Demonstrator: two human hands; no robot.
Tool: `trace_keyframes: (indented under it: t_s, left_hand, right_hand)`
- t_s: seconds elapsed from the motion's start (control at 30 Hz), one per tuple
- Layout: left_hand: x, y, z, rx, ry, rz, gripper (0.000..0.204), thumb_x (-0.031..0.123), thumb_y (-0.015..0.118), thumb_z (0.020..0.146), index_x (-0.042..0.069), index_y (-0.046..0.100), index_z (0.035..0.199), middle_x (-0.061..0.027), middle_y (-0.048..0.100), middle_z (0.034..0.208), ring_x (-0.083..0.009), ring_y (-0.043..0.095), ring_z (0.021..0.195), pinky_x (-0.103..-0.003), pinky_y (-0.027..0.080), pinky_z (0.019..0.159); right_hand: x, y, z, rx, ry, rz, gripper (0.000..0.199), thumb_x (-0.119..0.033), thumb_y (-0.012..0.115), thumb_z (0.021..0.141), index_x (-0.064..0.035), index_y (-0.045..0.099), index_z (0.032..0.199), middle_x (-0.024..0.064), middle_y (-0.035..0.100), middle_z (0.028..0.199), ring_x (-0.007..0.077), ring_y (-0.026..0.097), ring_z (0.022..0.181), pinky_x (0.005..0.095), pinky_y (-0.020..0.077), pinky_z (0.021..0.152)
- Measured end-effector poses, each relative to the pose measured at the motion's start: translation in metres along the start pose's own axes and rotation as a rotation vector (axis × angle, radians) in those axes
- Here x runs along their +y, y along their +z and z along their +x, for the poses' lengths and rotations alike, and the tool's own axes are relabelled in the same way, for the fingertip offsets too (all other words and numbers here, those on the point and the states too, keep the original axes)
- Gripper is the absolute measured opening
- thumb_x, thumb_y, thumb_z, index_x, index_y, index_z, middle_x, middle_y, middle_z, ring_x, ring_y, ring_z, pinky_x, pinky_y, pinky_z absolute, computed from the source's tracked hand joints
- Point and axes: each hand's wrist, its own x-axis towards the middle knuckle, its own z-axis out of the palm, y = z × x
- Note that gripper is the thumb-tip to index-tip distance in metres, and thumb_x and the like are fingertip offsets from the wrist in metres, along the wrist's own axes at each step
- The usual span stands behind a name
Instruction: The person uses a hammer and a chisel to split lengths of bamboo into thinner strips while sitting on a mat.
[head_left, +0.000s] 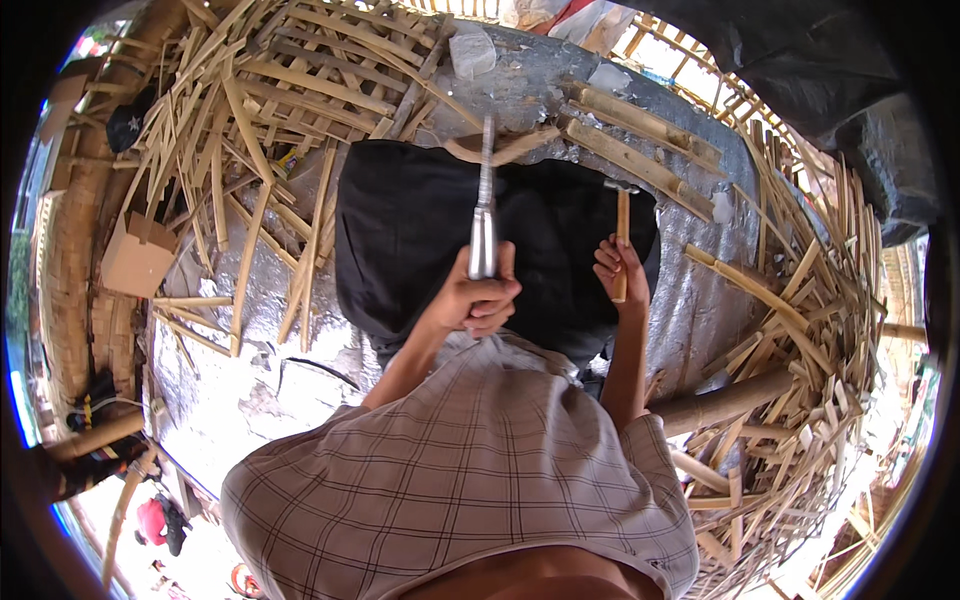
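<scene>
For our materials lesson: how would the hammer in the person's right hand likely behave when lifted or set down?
The hammer probably feels top-heavy: a small metal head sits on a slim wooden handle. It looks stiff, not floppy. The right hand grips it low on the handle, so the head end would likely tip first if loosened.

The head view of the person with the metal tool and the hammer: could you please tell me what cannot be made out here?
- Hammer: the lower handle is hidden inside the right hand.
- Metal tool: its grip is covered by the left hand.
- Legs: hidden under the black cloth.
- Bamboo strips: bent and cut off by the fisheye rim.
</scene>
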Motion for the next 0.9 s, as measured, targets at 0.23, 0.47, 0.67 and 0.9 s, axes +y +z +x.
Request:
trace_keyframes:
  t_s: [0.23,0.47,0.67,0.9]
  left_hand:
    - [0.051,0.002,0.034,-0.186,-0.123,0.048,0.019,0.000,0.063,0.093,0.004,0.044,0.092,-0.0024,0.040,0.053,-0.0097,0.037,0.032,-0.026,0.030,0.028]
    - [0.103,0.014,0.091,-0.288,-0.146,-0.274,0.010,0.003,0.056,0.098,0.006,0.047,0.099,-0.0015,0.040,0.057,-0.0083,0.035,0.036,-0.024,0.030,0.029]
    - [0.105,0.023,0.111,-0.293,-0.130,-0.441,0.007,0.003,0.053,0.101,0.006,0.048,0.103,-0.0002,0.039,0.062,-0.0060,0.033,0.039,-0.020,0.025,0.026]
    - [0.103,0.034,0.110,-0.161,-0.123,-0.397,0.013,-0.003,0.054,0.096,0.007,0.047,0.096,-0.0003,0.038,0.057,-0.0063,0.030,0.035,-0.022,0.023,0.026]
  right_hand:
    - [0.038,0.049,0.001,0.228,-0.396,0.221,0.010,-0.010,0.056,0.104,-0.0066,0.052,0.095,-0.0020,0.042,0.078,0.0068,0.038,0.068,0.0215,0.0359,0.059]
    - [0.059,0.069,0.007,0.249,-0.341,0.349,0.008,-0.006,0.054,0.104,0.0000,0.054,0.099,-0.0002,0.043,0.080,0.0087,0.042,0.069,0.0221,0.0397,0.061]
    - [0.020,0.119,0.038,-0.003,-0.076,0.881,0.021,-0.012,0.045,0.109,0.0034,0.058,0.104,-0.0001,0.038,0.073,0.0100,0.040,0.063,0.0262,0.0389,0.062]
    - [-0.104,0.282,0.042,0.178,-0.250,-0.709,0.030,-0.042,0.050,0.108,-0.0123,0.054,0.107,-0.0069,0.030,0.060,0.0024,0.024,0.043,0.0222,0.0199,0.038]
